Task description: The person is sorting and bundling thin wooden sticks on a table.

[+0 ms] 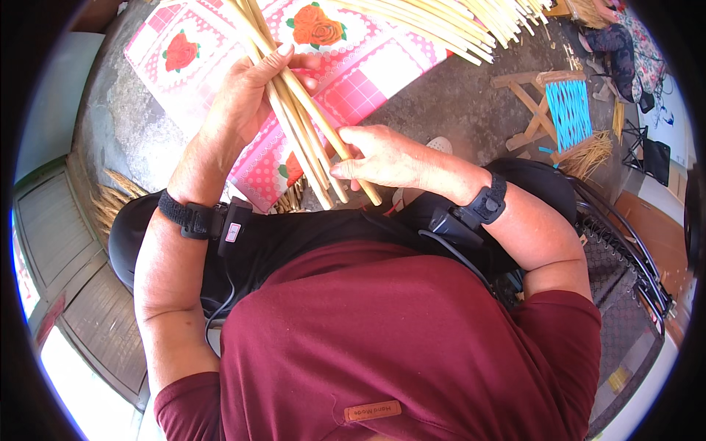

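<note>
Several pale plant stalks (295, 118) form a loose bundle that slants from the top of the view down towards my lap. My left hand (259, 82) is wrapped around the bundle, its thumb lying across the front. Lower down, my right hand (380, 157) pinches one stalk near its cut end, at the bundle's right side. Beneath the stalks lies a pink and white cloth (353, 99) printed with red roses. More long stalks (458, 22) are spread over its far right part.
A folding wooden stool (568, 110) with blue woven cord stands on the concrete floor at right, beside a heap of thin straw (593, 157). Another person's leg (612, 52) shows at upper right. Dry straw (118, 193) lies left of my knee. A dark chair (623, 264) is at my right.
</note>
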